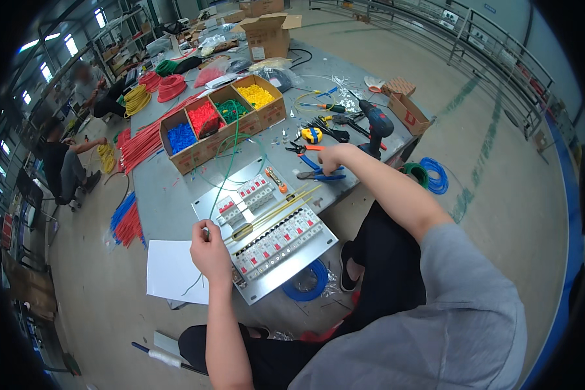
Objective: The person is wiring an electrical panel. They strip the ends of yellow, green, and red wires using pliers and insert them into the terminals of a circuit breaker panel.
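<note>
One white sheet (172, 263) is being carried by the near left corner of the worktop (159, 201), its outer side overhanging the left edge. Over the sheet's right side, a green wire (228, 172) is being pinched between the thumb and curled fingers of the left hand (210, 250); its tail is being dangled over the sheet, its loops being spread farther in, near the compartmented box (205, 156). Judging by its thinness, light, springy, smooth-sheathed handling is being suggested, best being managed by a pinch close to the end. Rightward, a metal plate (324, 238) is being supported along the near edge, a corner jutting past it, with breakers (279, 242) being borne in rows. Stiffness and some weight are being presumed; its bare rims are being favoured as holds, the plastic being spared. At the near edge, right of the plate, blue-handled pliers (324, 177) are being covered by the right hand (337, 158), fingers bent downward; whether they are being gripped cannot be told. Rigid and compact, they are probably best being taken by both handles.
</note>
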Demonstrator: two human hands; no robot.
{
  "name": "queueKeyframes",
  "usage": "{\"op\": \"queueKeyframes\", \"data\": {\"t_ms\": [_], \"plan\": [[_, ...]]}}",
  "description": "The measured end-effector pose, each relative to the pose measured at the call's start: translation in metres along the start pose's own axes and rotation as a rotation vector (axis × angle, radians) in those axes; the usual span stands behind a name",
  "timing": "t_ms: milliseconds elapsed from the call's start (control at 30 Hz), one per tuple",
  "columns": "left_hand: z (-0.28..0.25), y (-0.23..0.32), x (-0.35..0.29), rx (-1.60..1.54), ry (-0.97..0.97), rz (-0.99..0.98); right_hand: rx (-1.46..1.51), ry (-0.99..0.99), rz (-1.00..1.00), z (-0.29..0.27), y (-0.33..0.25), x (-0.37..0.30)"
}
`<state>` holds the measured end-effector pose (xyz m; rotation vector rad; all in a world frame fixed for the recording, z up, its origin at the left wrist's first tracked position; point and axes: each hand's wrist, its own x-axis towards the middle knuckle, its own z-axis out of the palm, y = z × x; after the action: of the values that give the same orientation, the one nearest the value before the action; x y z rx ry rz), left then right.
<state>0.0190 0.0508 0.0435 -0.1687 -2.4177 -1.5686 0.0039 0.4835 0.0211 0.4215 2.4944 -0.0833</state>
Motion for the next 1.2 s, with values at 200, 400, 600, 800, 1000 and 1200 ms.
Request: {"op": "queueKeyframes", "data": {"t_ms": [200, 400, 600, 800, 1000, 1200], "plan": [[-0.018, -0.021, -0.012, 0.015, 0.037, 0.016, -0.035, 0.279, -0.203, 0.054, 0.007, 0.007], [-0.018, -0.021, -0.011, -0.068, 0.017, -0.017, 0.56, 0.452, -0.102, 0.036, 0.017, -0.008], [-0.012, -0.016, -0.002, -0.076, 0.064, -0.046, 0.909, 0.478, -0.393, 0.019, -0.084, -0.065], [0.012, 0.008, 0.008, -0.128, 0.066, 0.014, 0.525, 0.573, -0.578, 0.018, -0.175, -0.107], [0.017, 0.01, 0.011, -0.058, 0.071, 0.052, 0.562, 0.345, -0.567, 0.017, -0.212, -0.097], [0.016, 0.012, 0.006, -0.008, 0.052, 0.055, 0.629, 0.314, -0.641, 0.025, -0.224, -0.096]]}}
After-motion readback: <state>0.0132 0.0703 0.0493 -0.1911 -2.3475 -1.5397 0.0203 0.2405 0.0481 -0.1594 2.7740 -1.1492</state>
